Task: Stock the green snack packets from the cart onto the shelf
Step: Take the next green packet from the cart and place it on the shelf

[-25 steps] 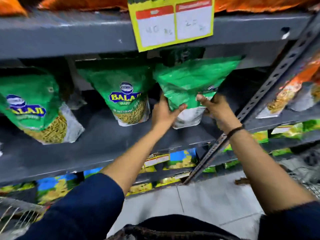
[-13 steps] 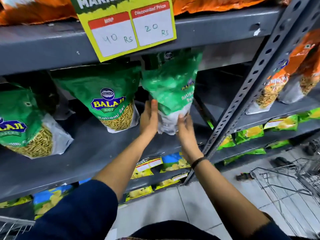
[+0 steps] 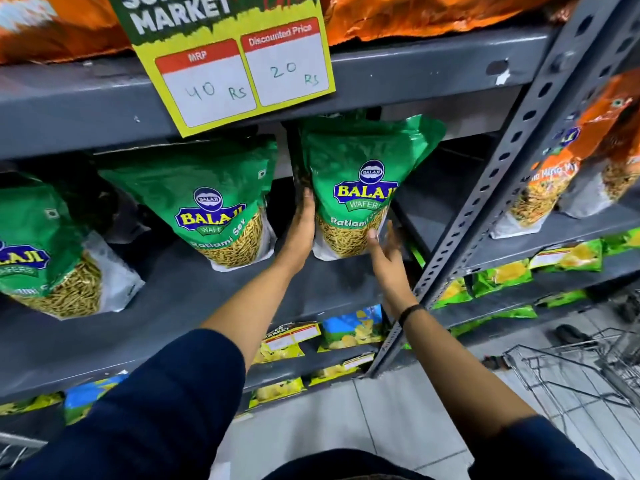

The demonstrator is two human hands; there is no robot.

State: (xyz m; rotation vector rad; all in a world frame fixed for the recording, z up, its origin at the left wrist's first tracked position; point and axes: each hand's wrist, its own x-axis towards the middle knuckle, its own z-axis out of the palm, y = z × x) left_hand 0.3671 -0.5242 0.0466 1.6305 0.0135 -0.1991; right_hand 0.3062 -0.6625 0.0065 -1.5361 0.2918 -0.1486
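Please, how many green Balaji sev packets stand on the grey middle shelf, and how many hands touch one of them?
Green Balaji sev packets: 3 (left, middle, right)
Hands on the right packet: 2 (left hand, right hand)
Total: 5

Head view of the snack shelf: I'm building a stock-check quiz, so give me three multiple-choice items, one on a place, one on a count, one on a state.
1. Where is the packet between the hands?
A. In the cart
B. On the grey shelf, right of two other green packets
C. On the floor

2. How many green Balaji packets show fully or partly at the front of this shelf?
A. One
B. Three
C. Six

3. How does the right hand stand?
A. Open beside the packet's lower right
B. Fisted on the sign
C. Holding the cart

Key: B, it stands upright by the upright post; B, three fronts show; A, fingers spread, while the left hand rests flat on the packet's left side.
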